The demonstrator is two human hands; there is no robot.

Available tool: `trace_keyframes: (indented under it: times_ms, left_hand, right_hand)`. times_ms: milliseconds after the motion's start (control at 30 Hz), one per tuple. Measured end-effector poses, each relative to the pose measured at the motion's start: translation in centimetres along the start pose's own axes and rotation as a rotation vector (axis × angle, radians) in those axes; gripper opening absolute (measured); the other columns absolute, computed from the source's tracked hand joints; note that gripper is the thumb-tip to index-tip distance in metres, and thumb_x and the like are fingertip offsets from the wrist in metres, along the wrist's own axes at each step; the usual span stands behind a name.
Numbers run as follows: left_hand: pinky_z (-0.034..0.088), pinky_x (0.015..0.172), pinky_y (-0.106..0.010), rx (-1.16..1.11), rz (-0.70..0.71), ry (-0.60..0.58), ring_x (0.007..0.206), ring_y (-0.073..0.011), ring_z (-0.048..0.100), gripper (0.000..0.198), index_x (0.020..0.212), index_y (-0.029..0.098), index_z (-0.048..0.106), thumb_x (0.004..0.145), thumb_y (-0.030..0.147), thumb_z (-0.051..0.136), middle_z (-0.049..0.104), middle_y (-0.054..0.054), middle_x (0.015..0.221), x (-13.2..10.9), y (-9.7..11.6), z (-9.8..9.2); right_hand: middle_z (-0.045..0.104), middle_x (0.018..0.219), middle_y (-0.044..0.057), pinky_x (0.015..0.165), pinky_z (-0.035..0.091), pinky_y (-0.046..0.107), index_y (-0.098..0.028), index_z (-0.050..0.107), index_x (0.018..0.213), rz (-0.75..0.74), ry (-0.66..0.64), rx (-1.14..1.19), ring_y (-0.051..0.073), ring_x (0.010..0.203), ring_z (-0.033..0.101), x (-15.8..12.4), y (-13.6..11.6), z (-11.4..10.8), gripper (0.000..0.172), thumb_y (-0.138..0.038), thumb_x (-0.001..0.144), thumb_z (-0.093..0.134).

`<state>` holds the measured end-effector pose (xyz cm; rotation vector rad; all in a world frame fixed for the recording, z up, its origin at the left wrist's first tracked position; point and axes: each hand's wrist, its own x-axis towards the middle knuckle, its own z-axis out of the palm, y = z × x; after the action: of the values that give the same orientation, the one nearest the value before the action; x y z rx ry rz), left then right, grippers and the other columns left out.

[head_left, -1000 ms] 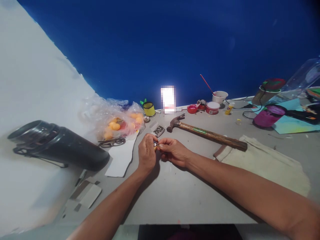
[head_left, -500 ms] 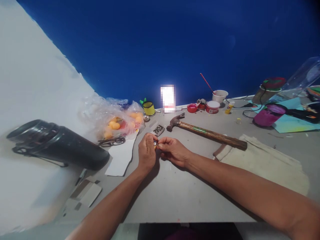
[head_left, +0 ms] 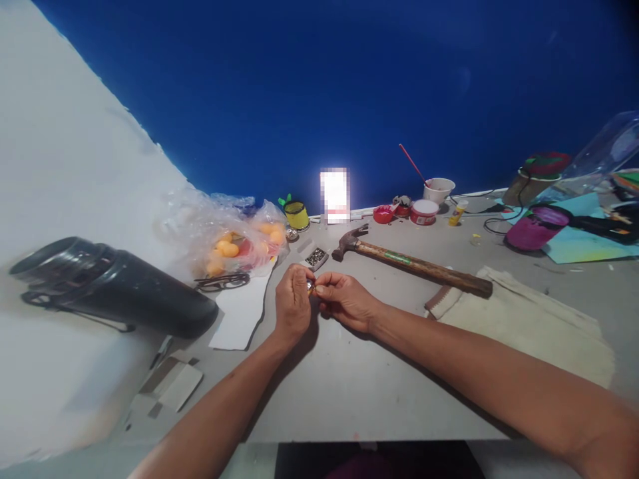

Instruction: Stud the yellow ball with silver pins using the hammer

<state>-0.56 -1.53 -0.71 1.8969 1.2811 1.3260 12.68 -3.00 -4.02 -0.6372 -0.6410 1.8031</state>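
Between the fingers of my left hand (head_left: 293, 303) is a small shiny round metal piece (head_left: 310, 287), silver with a golden tint. My left fingers are closed around it and hide most of it. My right hand (head_left: 347, 299) meets it from the right, thumb and forefinger pinched together at its edge; whatever they pinch is too small to make out. Just beyond my hands lies a small open box (head_left: 317, 257) filled with tiny dark metal bits. A claw hammer (head_left: 414, 264) with a worn wooden handle rests behind and to the right, its head near the box.
A beige cloth (head_left: 524, 326) lies under the hammer's handle end. On the left are a black cylindrical case (head_left: 124, 286), eyeglasses (head_left: 222, 282), white paper (head_left: 239, 316) and a plastic bag (head_left: 200, 233) with orange balls. Paint tubs (head_left: 424, 213) and a white cup (head_left: 439, 191) stand along the blue wall.
Both hands keep the same hold at the metal piece, with barely any finger movement. The whole view has shifted very slightly.
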Motion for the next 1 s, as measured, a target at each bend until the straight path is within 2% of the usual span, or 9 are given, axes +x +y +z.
trace_keyframes:
  times_ms: [300, 433, 567, 733, 867, 933, 1000]
  left_hand:
    - [0.046, 0.064, -0.030, 0.059, 0.062, 0.021, 0.066, -0.0168, 0.055, 0.038, 0.076, 0.022, 0.055, 0.105, 0.037, 0.036, 0.059, -0.002, 0.071, 0.2, 0.0, 0.0]
    - [0.046, 0.065, -0.029, 0.084, 0.138, 0.021, 0.068, -0.0165, 0.055, 0.035, 0.076, 0.022, 0.053, 0.104, 0.038, 0.038, 0.058, -0.001, 0.071, 0.0, -0.3, 0.1]
    - [0.045, 0.065, -0.029, 0.096, 0.163, 0.010, 0.067, -0.0156, 0.054, 0.035, 0.077, 0.022, 0.053, 0.105, 0.038, 0.039, 0.057, 0.000, 0.071, -0.1, -0.7, 0.1]
    - [0.044, 0.064, -0.029, 0.103, 0.115, 0.012, 0.065, -0.0153, 0.054, 0.037, 0.076, 0.022, 0.054, 0.105, 0.038, 0.038, 0.058, 0.000, 0.071, -0.1, -0.1, 0.1]
    - [0.045, 0.065, -0.029, 0.079, 0.054, 0.042, 0.065, -0.0153, 0.055, 0.040, 0.075, 0.021, 0.056, 0.105, 0.039, 0.037, 0.059, -0.001, 0.072, 0.0, 0.8, 0.0]
    - [0.045, 0.064, -0.029, 0.019, -0.004, 0.033, 0.065, -0.0154, 0.055, 0.041, 0.074, 0.021, 0.057, 0.104, 0.042, 0.039, 0.060, -0.001, 0.072, 0.1, 0.9, 0.0]
    - [0.044, 0.059, -0.027, -0.113, -0.134, -0.009, 0.061, -0.0146, 0.054, 0.039, 0.074, 0.020, 0.059, 0.101, 0.044, 0.046, 0.059, 0.000, 0.068, 0.2, 0.9, 0.1]
  right_hand:
    - [0.069, 0.068, -0.002, 0.056, 0.041, 0.023, -0.017, 0.068, 0.074, 0.036, 0.021, 0.008, 0.010, 0.059, 0.057, -0.1, -0.1, 0.4, 0.050, -0.039, 0.046, 0.103]
    - [0.066, 0.065, -0.003, 0.059, 0.041, 0.023, -0.016, 0.068, 0.071, 0.022, 0.015, -0.021, 0.009, 0.060, 0.055, -0.2, -0.6, 0.6, 0.048, -0.037, 0.045, 0.103]
    - [0.064, 0.062, -0.004, 0.056, 0.039, 0.022, -0.017, 0.063, 0.070, -0.005, 0.071, -0.062, 0.009, 0.057, 0.054, -0.1, -0.8, 0.8, 0.051, -0.034, 0.042, 0.102]
    - [0.061, 0.058, -0.006, 0.054, 0.038, 0.021, -0.018, 0.056, 0.069, -0.038, 0.082, -0.107, 0.009, 0.055, 0.054, -0.3, -1.0, 1.3, 0.057, -0.031, 0.040, 0.102]
    - [0.064, 0.062, -0.005, 0.056, 0.044, 0.022, -0.019, 0.056, 0.073, -0.024, 0.065, -0.075, 0.010, 0.058, 0.058, -0.5, -1.1, 1.4, 0.056, -0.039, 0.045, 0.101]
    - [0.066, 0.065, -0.004, 0.054, 0.044, 0.022, -0.020, 0.057, 0.076, -0.006, 0.076, -0.126, 0.010, 0.056, 0.056, -0.5, -1.0, 1.3, 0.056, -0.042, 0.048, 0.100]
    - [0.067, 0.066, -0.003, 0.050, 0.042, 0.023, -0.020, 0.058, 0.077, -0.012, 0.082, -0.209, 0.010, 0.052, 0.054, -0.4, -1.0, 1.0, 0.054, -0.047, 0.052, 0.097]
